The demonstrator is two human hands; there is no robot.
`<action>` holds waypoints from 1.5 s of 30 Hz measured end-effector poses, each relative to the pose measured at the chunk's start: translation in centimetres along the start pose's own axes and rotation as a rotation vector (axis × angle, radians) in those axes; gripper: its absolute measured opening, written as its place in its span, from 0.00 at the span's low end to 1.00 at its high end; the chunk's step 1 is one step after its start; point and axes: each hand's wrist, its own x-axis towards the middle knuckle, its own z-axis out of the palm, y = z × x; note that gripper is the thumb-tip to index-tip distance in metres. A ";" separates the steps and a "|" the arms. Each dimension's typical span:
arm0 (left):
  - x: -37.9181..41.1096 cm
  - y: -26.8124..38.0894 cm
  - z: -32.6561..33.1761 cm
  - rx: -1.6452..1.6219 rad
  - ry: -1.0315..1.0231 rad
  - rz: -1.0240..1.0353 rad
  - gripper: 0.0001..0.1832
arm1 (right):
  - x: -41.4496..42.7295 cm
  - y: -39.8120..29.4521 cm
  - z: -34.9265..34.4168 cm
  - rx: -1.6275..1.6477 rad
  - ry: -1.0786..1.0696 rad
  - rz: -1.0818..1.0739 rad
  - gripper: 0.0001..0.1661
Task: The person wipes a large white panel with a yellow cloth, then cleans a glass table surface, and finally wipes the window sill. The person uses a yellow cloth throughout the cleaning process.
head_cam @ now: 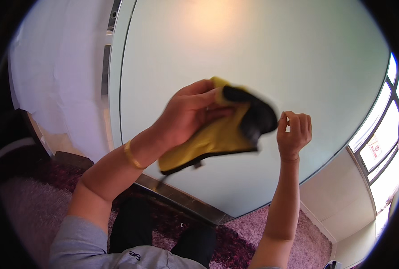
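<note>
A yellow cloth with a black side and dark edging (216, 138) hangs folded and motion-blurred before a large pale glass panel (186, 67). My left hand (189, 107) holds its upper part, the thumb in front and other fingers against the yellow side. A small dark tag shows on its lower edge. Just right of the cloth's black part is my raised right hand (295, 132), thumb and index finger brought together. Blur hides whether those fingertips pinch the cloth's edge or only come close to it.
Below lies a purple and pink shaggy carpet (233, 247), with a dark sill (186, 198) along the panel's foot. White sheeting (75, 77) covers the area at left. A window with dark frames (381, 127) stands at right, bearing a sign.
</note>
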 end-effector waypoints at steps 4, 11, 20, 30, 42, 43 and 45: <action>3.2 -2.8 -3.6 1.085 -0.070 0.519 0.18 | 0.5 -0.2 -0.1 0.031 -0.007 0.020 0.09; 4.9 -3.6 -5.3 2.025 -0.128 1.180 0.20 | 0.3 -0.2 -0.2 0.044 -0.008 0.038 0.09; 3.5 -6.1 -7.0 2.120 0.027 1.105 0.28 | 0.1 0.0 0.1 0.054 -0.006 0.040 0.10; 6.8 0.1 -7.9 1.977 0.025 1.249 0.30 | -0.3 0.2 0.3 0.073 -0.012 0.024 0.09; -0.6 -3.9 -14.3 2.291 -0.417 0.917 0.25 | 0.0 0.8 0.4 0.075 -0.014 -0.011 0.07; 0.3 -2.2 -14.7 2.256 -0.365 1.054 0.25 | -0.2 1.0 0.4 0.076 -0.024 -0.006 0.07; 1.5 1.2 -15.2 2.251 -0.124 1.079 0.29 | -0.1 1.0 0.6 0.088 -0.018 -0.005 0.07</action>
